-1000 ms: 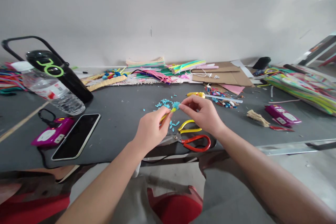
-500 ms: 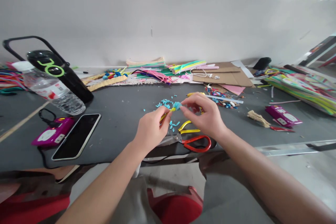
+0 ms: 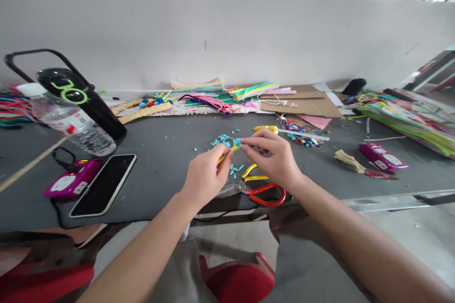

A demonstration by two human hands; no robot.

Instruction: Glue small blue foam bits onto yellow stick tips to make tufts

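My left hand [image 3: 206, 173] pinches a yellow pipe cleaner [image 3: 222, 157] between thumb and fingers. At its far end is a light blue tuft [image 3: 237, 142], pointing up from the grip. The fingertips of my right hand [image 3: 272, 154] close on the tuft's right side. Small blue cut pieces [image 3: 223, 138] lie scattered on the desk just behind and below the hands. Under the right hand rest scissors with red handles [image 3: 266, 196] and a yellow-handled tool [image 3: 254, 177], partly overlapping. A yellow glue gun or similar yellow tool [image 3: 265, 129] is partly hidden behind the right hand.
At left stand a water bottle [image 3: 76, 123] and a black flask [image 3: 92, 109], near a phone [image 3: 104, 185] and a purple box [image 3: 73, 180]. Pipe cleaner bundles [image 3: 254, 90] and cardboard [image 3: 302, 104] line the white partition. Another purple box [image 3: 381, 157] sits at right.
My right hand has shifted slightly left and down, its fingers straighter now. More of the yellow tool behind it shows. The left hand stays nearly in place.
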